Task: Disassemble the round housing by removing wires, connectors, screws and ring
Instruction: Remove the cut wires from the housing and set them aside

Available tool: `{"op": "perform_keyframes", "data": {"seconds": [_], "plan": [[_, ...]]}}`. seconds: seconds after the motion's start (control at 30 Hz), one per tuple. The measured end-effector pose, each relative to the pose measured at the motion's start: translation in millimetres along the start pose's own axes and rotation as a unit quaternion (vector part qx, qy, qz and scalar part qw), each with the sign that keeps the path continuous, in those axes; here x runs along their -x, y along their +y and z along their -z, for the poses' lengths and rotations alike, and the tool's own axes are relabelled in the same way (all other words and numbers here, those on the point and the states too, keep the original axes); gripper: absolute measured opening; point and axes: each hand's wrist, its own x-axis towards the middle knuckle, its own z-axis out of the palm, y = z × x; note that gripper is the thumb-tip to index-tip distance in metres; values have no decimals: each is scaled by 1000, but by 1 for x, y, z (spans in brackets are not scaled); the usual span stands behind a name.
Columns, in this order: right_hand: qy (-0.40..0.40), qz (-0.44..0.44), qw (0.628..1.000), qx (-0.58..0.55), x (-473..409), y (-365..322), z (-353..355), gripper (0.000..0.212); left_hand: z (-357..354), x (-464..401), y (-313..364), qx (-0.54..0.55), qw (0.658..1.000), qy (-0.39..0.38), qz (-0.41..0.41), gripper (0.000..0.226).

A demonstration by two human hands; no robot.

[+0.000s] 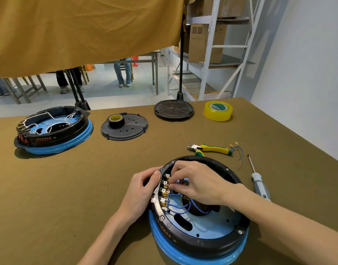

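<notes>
Housing sits at the near edge of the table, right in front of the person: round, black rim, blue band around the base, pale blue plate inside. Along its left inner wall there's a row of brass connectors with blue wires looping off the lower ones into the middle.

Left hand is curled around the outside of the rim next to that row, thumb on top of the edge, so it's gripping the housing. Right hand reaches in from the right, fingers bunched and pinching at one of the upper connectors; can't really see what's between the fingertips beyond that.

Just past the housing lie yellow-green cutters, with a short loose wire with terminals at the handle end. A grey-handled screwdriver lies to the right of the housing.

Further back: a second housing with white wires on the far left, a black lid with a roll of black tape on it, another black lid, and a roll of yellow tape.
</notes>
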Motion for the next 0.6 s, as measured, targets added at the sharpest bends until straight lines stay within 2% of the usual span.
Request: {"op": "perform_keyframes", "data": {"seconds": [0.13, 0.37, 0.5, 0.53, 0.6], "plan": [[-3, 12, 1000, 5, 0, 4, 0, 17, 0, 0, 0, 0, 1000, 2, 0, 32], [-64, 26, 998, 4, 2, 16, 11, 19, -1, 1, 2, 5, 1000, -1, -4, 33], [49, -27, 988, -145, 2, 14, 17, 13, -1, 1, 3, 12, 1000, 0, 0, 32], [68, -51, 985, -149, -1, 12, 17, 12, -1, 1, 4, 13, 1000, 1, 3, 31], [54, -92, 990, -98, -7, 8, 13, 16, -2, 1, 4, 14, 1000, 2, 6, 31]]}}
